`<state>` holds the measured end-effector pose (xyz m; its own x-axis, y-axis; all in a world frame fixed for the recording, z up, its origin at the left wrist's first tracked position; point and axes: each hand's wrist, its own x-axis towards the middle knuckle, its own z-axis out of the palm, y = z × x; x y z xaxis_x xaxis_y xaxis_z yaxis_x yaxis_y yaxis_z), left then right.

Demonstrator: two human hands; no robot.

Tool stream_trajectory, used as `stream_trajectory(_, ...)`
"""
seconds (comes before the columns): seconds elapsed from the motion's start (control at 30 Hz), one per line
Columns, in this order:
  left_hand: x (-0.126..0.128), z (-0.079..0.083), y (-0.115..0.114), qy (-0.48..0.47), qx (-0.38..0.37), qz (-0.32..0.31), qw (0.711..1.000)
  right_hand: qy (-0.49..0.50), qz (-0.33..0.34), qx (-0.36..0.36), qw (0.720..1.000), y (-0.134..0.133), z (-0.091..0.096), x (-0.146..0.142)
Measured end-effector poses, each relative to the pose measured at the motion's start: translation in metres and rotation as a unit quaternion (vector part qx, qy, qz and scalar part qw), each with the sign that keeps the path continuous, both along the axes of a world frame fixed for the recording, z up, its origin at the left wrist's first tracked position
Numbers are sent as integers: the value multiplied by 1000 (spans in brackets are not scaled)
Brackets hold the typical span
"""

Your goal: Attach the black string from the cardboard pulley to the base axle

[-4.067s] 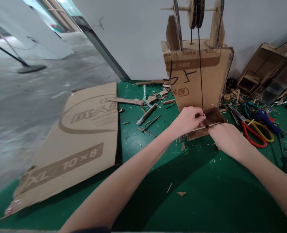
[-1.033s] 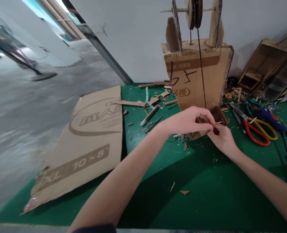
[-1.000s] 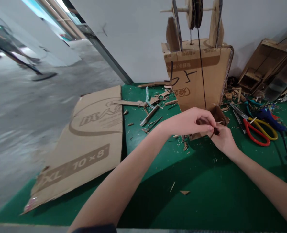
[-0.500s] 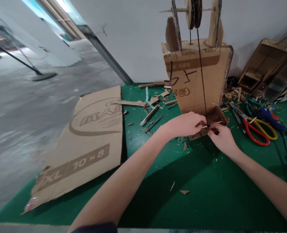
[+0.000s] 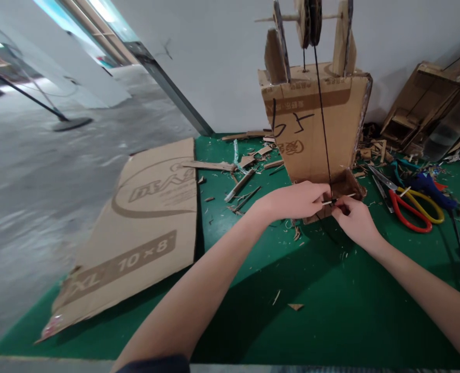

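A tall cardboard tower point(image 5: 311, 124) stands on the green mat point(image 5: 331, 290), with a spool on a stick at its top. A black string point(image 5: 322, 119) runs from the spool down the front to a thin stick point(image 5: 340, 198) lying across a small cardboard tray point(image 5: 346, 186) at the base. My left hand point(image 5: 295, 201) is closed in a pinch on the stick's left end, where the string meets it. My right hand point(image 5: 354, 220) pinches the string just under the stick, fingers pressed together.
A large flat cardboard sheet point(image 5: 136, 228) lies at the left, partly over the mat's edge. Red and yellow scissors point(image 5: 412, 210) and a blue tool point(image 5: 428, 186) lie to the right. Cardboard scraps point(image 5: 241, 178) litter the back, and cardboard pieces point(image 5: 420, 109) lean on the wall.
Both hands have come down from just above the tray to the stick. The left hand's raised fingers have lowered into a pinch on it, and the stick shows again.
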<state>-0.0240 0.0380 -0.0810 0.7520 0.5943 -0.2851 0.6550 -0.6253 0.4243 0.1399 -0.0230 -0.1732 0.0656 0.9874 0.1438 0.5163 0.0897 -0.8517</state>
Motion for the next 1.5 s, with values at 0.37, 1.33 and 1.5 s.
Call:
stream_trajectory(0.37,2,-8,5,-76,49,-17,996,3,5,-8,1000,0,1,1)
stream_trajectory(1.33,4,-9,10,-100,-38,4,994,-3,8,3,1000,0,0,1)
stream_trajectory(1.5,5,-13,9,-105,-11,17,994,-4,12,5,1000,0,0,1)
